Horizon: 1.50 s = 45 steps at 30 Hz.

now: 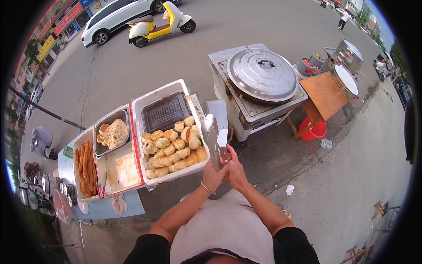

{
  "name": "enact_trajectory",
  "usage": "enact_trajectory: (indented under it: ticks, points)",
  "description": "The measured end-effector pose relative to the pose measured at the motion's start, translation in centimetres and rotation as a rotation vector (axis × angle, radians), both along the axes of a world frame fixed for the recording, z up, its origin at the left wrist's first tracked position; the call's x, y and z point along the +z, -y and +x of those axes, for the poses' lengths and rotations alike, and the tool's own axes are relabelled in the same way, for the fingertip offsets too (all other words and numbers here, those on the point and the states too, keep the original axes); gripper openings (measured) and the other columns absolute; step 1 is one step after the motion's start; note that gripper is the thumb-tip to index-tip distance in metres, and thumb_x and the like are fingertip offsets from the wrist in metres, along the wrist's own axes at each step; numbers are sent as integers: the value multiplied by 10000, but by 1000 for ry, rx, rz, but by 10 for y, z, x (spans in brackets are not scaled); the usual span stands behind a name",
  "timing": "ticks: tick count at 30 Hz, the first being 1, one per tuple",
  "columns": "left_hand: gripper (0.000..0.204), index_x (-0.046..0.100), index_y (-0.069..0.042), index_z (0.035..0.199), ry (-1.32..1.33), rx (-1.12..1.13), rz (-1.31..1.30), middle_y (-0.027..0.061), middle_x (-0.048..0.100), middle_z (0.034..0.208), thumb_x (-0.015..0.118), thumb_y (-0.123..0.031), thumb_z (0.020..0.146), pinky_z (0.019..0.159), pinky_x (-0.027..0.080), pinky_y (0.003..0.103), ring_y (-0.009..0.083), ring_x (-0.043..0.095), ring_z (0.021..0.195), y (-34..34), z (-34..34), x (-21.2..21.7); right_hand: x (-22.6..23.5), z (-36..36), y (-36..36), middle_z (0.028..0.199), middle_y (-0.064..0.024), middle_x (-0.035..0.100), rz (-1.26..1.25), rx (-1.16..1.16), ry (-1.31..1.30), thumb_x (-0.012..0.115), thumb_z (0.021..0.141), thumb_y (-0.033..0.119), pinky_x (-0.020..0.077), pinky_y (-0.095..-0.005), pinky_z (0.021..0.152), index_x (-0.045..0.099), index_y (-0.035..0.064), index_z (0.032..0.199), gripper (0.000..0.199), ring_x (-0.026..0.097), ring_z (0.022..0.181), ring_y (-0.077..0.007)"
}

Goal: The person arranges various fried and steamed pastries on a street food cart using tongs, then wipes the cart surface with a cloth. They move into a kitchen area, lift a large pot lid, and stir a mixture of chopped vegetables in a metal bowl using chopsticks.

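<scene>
My left hand [214, 176] is closed around a pair of metal tongs [212, 136] pointing away from me. Pressed close beside it, my right hand [238, 170] grips the brown wooden handle of a wide flat metal spatula [218, 115]. Both tools stand side by side at the right edge of a white foam box [137, 105]. Inside that box, golden-browned stuffed buns [170, 148] fill the near part, with a dark metal tray [165, 112] at the far end. The fingertips of both hands are partly hidden behind the handles.
Left of the box, another foam box holds fried dough sticks [85, 169] and a metal tray of flatbreads [116, 133]. A large lidded pan [263, 75] sits on a stove ahead right, beside a wooden table [325, 97] with a red bucket [312, 128] beneath. A yellow scooter [163, 27] stands beyond.
</scene>
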<state>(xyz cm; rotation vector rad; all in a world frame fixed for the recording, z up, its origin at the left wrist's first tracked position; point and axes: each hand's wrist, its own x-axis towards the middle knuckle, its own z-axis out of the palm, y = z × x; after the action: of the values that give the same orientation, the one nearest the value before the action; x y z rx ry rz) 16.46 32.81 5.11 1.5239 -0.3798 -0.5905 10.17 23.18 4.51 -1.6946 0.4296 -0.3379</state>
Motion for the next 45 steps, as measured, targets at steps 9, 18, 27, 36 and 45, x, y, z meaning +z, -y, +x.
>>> enact_trajectory:
  ticks: [9, 18, 27, 36, 45]
  points:
    - [192, 427, -53, 935, -216, -393, 56, 183, 509, 1239, 550, 32, 815, 580, 560, 300, 196, 628, 739, 44, 10, -23, -90, -149, 85, 665, -41, 587, 401, -489, -300, 410, 908, 285, 450, -314, 584, 577, 57, 1072, 326, 555, 603, -129]
    - [192, 422, -70, 863, -396, -776, 399, 177, 561, 1166, 582, 16, 803, 480, 530, 283, 176, 605, 614, 85, -9, -93, -236, -351, -45, 678, -3, 577, 1058, -1382, -401, 509, 866, 232, 394, -248, 422, 612, 105, 960, 189, 503, 517, -79]
    - [226, 425, -51, 932, -349, -966, 672, 162, 587, 1124, 606, -17, 800, 493, 540, 288, 173, 619, 617, 135, -77, -118, -324, -427, -41, 711, -11, 595, 1395, -1837, -17, 584, 840, 210, 392, -224, 406, 567, 112, 932, 135, 509, 499, -74]
    - [430, 441, -5, 1154, -329, -921, 915, 149, 590, 1115, 615, -20, 760, 512, 541, 287, 174, 623, 641, 181, -146, -191, -523, -548, 103, 684, -69, 554, 1469, -2293, 507, 557, 888, 292, 449, -268, 459, 495, 56, 977, 260, 520, 521, -148]
    - [439, 455, 13, 1176, -482, -849, 973, 175, 573, 1133, 593, 24, 760, 541, 528, 296, 188, 612, 662, 228, -189, -240, -611, -603, 146, 709, -50, 512, 1573, -2519, 574, 621, 828, 352, 408, -253, 465, 520, 106, 948, 292, 465, 547, -145]
